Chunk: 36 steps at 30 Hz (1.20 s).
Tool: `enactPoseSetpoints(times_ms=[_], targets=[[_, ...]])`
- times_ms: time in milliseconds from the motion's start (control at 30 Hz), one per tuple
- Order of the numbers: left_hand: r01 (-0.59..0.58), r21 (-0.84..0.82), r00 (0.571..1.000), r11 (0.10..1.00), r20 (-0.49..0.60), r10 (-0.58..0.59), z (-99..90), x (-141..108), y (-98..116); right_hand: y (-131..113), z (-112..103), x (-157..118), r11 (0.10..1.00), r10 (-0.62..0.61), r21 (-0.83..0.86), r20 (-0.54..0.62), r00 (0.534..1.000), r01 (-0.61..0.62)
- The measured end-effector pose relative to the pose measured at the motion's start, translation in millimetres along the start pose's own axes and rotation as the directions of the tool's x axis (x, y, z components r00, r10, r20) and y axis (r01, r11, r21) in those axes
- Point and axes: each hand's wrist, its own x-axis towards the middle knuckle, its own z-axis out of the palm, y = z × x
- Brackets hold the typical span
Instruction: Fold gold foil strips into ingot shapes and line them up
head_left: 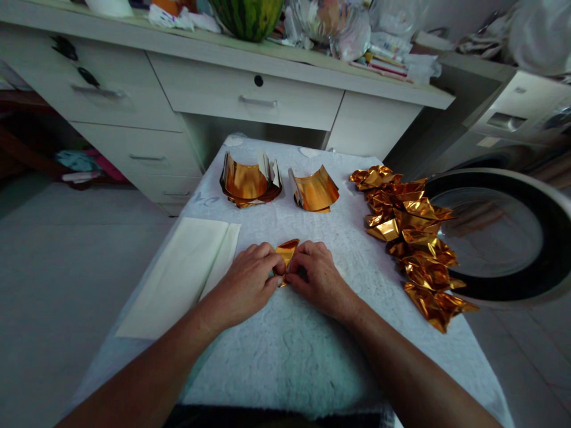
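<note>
Between my two hands is a small piece of gold foil paper (286, 250), partly covered by my fingers. My left hand (252, 279) pinches its left side and my right hand (319, 276) pinches it from the right, fingertips nearly touching. Beyond them lie a curved stack of gold sheets (245, 181) and, to its right, a smaller curved stack (316, 190). Folded gold foil pieces (422, 255) form a long pile on the right side. White paper sheets (178, 273) lie flat at the left.
A cloth-covered table (285, 368) holds these things. Behind it stands a white cabinet (285, 98) with drawers, with a watermelon (247, 18) and plastic bags on top. At the right, a washing machine's round door (546, 238) hangs open beside the table edge.
</note>
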Motion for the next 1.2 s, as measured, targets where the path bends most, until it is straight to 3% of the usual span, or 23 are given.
enactPoseSetpoints(times_ms=[633, 933, 1200], targets=[[0.008, 0.071, 1.0, 0.997, -0.014, -0.007, 4.7, 0.8, -0.3, -4.3, 1.5, -0.8, 0.998, 0.044, -0.033, -0.001, 0.999, -0.044], [0.023, 0.063, 1.0, 0.998, -0.008, -0.022, 4.3, -0.2, 1.5, -2.5, 3.6, -4.9, 0.988, 0.068, -0.136, -0.051, 0.996, -0.074], [0.044, 0.086, 0.999, 0.995, -0.033, -0.041, 7.4, 0.7, 4.2, -6.1, -0.5, -5.2, 0.977, 0.093, -0.19, -0.008, 0.996, -0.093]])
